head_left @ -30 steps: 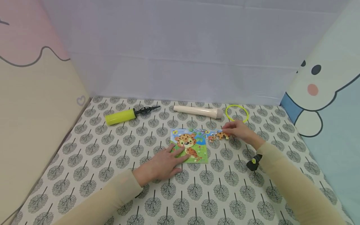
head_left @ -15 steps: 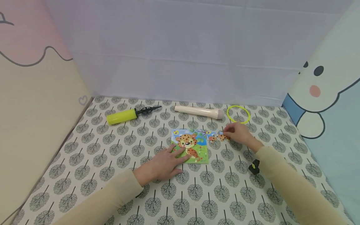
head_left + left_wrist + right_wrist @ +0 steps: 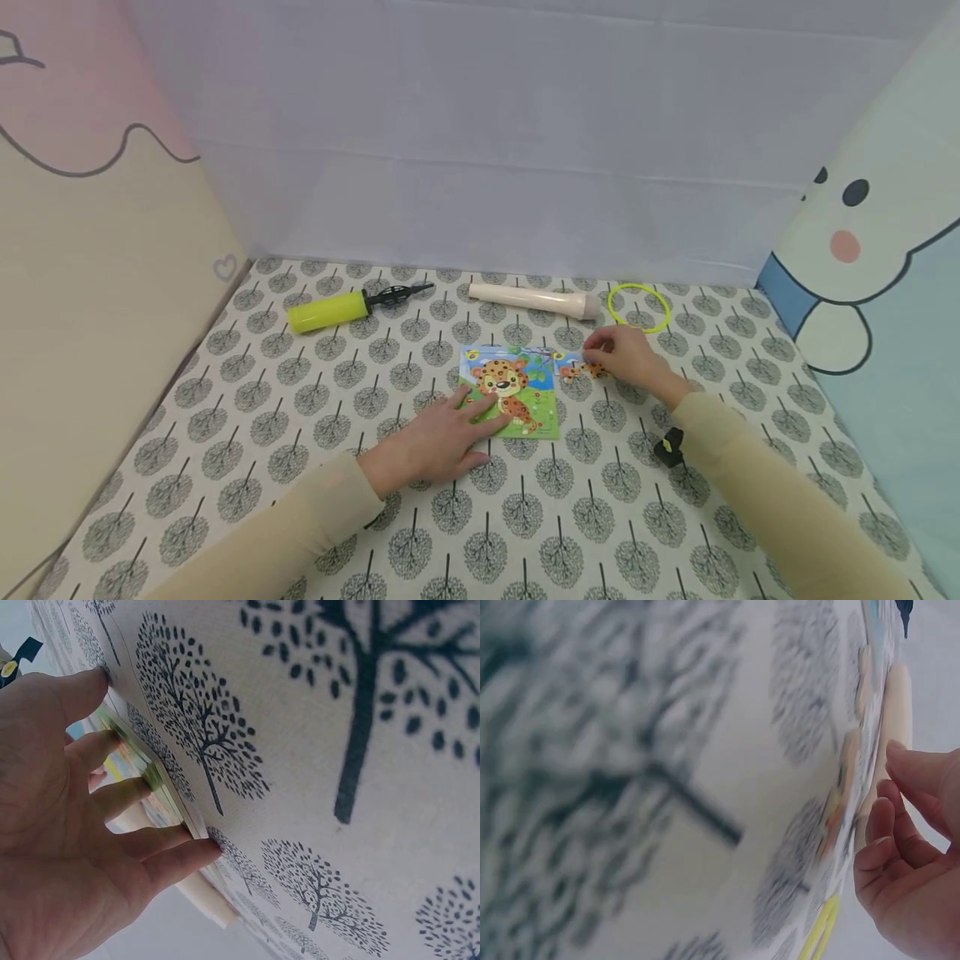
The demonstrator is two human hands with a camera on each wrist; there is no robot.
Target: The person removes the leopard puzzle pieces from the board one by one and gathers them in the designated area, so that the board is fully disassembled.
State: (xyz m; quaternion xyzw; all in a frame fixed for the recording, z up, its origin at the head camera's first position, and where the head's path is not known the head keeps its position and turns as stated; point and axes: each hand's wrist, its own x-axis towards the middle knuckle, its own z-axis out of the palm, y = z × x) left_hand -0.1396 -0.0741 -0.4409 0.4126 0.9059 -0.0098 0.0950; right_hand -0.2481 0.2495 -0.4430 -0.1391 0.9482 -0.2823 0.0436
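My left hand (image 3: 446,433) rests with spread fingers on the lower left part of a square leopard picture puzzle (image 3: 540,408). In the left wrist view, the fingertips of the left hand (image 3: 82,817) meet the puzzle's edge (image 3: 161,780). Just right of the picture, a leopard-patterned puzzle piece (image 3: 570,368) lies on the cloth. Another puzzle piece (image 3: 598,371) is under my right hand (image 3: 626,354), whose curled fingers and thumb pinch at its upper edge. In the right wrist view, the thumb of the right hand (image 3: 915,832) partly faces its bent fingers close to the pieces (image 3: 847,772).
Behind the puzzle lies a cream microphone-shaped tube (image 3: 532,300). A yellow hand pump (image 3: 330,312) with a black nozzle is at the back left. The yellow ring (image 3: 666,317) sits beyond my right hand. Fabric walls (image 3: 480,142) enclose the tree-print tablecloth (image 3: 300,400).
My right hand has shifted slightly left along the row of pieces, and the right piece sits a little differently. The left hand stays on the picture. The head view has drifted slightly.
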